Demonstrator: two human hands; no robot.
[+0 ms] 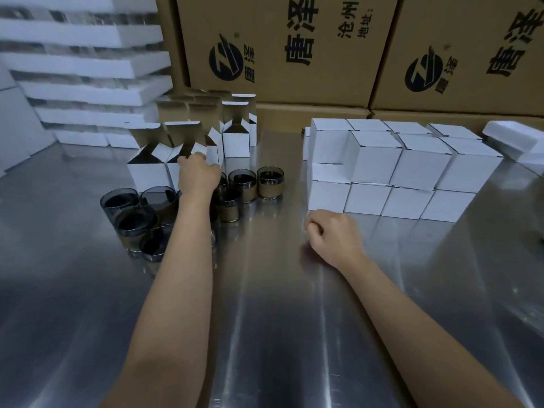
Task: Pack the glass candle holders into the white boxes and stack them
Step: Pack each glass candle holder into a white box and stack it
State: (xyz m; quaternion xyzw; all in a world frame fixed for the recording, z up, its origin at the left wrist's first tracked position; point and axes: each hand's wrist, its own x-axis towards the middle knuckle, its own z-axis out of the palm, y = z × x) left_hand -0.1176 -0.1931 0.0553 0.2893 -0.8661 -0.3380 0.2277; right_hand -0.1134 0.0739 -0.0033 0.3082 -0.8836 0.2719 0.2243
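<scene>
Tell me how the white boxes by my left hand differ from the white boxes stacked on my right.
The left boxes stand with top flaps open, showing brown insides; the right boxes are closed, all white. The left boxes sit one layer high; the right boxes are stacked on one another. Both are small white cartons on the metal table.

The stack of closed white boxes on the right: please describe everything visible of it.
The stack of closed white boxes is plain white cardboard, cube-shaped, lids tucked shut, at least two layers high. It stands on the shiny metal table, before brown cartons. The right hand, curled, rests near its lower left corner, apparently apart.
</scene>
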